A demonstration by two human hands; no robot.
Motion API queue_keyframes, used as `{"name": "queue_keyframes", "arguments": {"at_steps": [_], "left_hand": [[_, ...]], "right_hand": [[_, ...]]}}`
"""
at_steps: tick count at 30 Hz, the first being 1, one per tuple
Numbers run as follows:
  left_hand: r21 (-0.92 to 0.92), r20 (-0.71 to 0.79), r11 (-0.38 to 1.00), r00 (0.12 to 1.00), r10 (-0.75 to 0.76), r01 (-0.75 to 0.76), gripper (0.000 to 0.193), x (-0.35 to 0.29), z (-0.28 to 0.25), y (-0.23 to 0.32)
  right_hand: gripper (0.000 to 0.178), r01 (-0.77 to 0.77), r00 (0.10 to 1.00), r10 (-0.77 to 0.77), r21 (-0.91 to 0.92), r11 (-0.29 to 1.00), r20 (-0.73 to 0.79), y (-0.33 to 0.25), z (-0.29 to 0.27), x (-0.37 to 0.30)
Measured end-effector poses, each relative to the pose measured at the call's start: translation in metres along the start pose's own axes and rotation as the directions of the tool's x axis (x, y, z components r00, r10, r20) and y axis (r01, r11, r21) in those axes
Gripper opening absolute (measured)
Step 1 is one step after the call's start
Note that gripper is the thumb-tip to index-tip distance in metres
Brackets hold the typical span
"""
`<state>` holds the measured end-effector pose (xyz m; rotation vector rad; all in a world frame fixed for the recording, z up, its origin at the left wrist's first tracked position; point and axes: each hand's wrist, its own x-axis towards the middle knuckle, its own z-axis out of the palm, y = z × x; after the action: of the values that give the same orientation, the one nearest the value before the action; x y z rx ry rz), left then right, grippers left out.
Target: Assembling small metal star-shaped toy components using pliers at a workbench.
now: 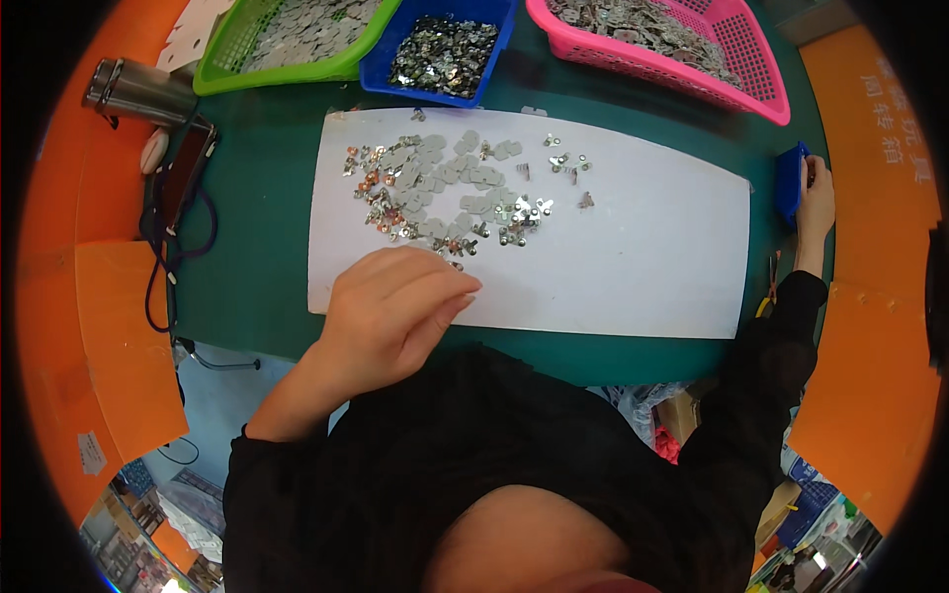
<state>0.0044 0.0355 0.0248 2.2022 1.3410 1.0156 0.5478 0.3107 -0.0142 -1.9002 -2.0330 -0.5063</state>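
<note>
From the head view I see my left hand (395,306) resting loosely curled on the white sheet (643,247), fingertips pinched together, with the scattered metal pieces (445,193) just beyond them. My right hand (817,198) reaches far out, touching a small blue tray (789,178); I cannot tell its grip.

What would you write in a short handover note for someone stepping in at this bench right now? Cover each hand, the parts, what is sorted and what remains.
Left hand: resting on the white sheet, fingers curled at the near edge of the pile of small metal parts; whether it pinches a piece cannot be told.
Right hand: stretched to the far right, touching a small blue bin.
Done: green basket, blue tray and pink basket already hold metal pieces.
Left: the loose pile on the sheet.
</note>
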Motion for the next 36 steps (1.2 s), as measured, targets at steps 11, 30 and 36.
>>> {"name": "queue_keyframes", "arguments": {"at_steps": [11,30,36], "left_hand": [[0.011,-0.028,0.977,0.977,0.212,-0.212,0.020,0.002,0.032,-0.006],[0.051,0.014,0.964,0.966,0.260,-0.260,0.022,0.004,0.028,-0.010],[0.047,0.049,0.966,0.966,0.253,-0.255,0.026,0.007,0.033,-0.009]], "right_hand": [[0.042,-0.061,0.997,0.058,-0.055,0.997,-0.059,-0.012,-0.003,0.008],[0.040,-0.012,0.919,-0.001,-0.031,0.999,-0.394,-0.001,-0.024,0.022],[0.022,0.305,0.877,-0.150,0.289,0.907,-0.457,-0.132,-0.063,-0.012]]}}
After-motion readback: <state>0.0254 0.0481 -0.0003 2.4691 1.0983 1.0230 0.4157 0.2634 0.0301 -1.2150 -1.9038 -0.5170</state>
